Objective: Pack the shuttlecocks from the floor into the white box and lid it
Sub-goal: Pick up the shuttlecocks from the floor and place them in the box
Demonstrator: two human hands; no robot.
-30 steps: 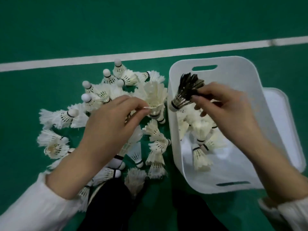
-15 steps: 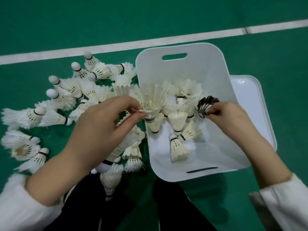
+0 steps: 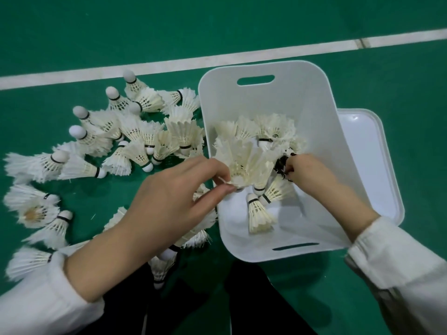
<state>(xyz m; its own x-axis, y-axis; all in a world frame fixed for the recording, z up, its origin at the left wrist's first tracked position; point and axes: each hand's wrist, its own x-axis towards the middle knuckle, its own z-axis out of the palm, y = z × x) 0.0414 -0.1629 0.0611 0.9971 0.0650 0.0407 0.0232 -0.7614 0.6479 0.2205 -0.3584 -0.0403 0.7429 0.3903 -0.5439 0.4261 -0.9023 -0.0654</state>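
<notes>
Head view: both hands gripping shuttlecocks at the box

1. Left hand (image 3: 174, 201): thumb and forefinger are closed in a pinch on the skirt edge of a white feather shuttlecock (image 3: 244, 163). The other fingers are loosely bent. The shuttlecock is held with its skirt fanned upward, just inside the left wall of the box and above its contents.

2. Right hand (image 3: 312, 172): fingers are curled round a black-feathered shuttlecock (image 3: 281, 163), which is gripped low inside the box against the white ones. Only part of the dark skirt shows past the fingers. Its cork cannot be seen.

3. Container: a white plastic box with rounded corners (image 3: 314, 97) stands open on the floor, with a slot handle in the far wall and another in the near wall. A cluster of white shuttlecocks (image 3: 268, 131) lies on its bottom toward the far half. One lies apart nearer the person, cork pointing away.

4. Lid: a white plastic lid with a raised rim (image 3: 370, 160) lies flat on the floor at the right side of the box, partly hidden by the box wall. It is not fitted.

5. Unpacked stock: many loose white shuttlecocks (image 3: 135, 131) are scattered on the green court floor (image 3: 217, 25) left of the box, some under the left forearm.

6. Surroundings: a white court line (image 3: 169, 65) runs across beyond the box. Both arms wear white sleeves.
</notes>
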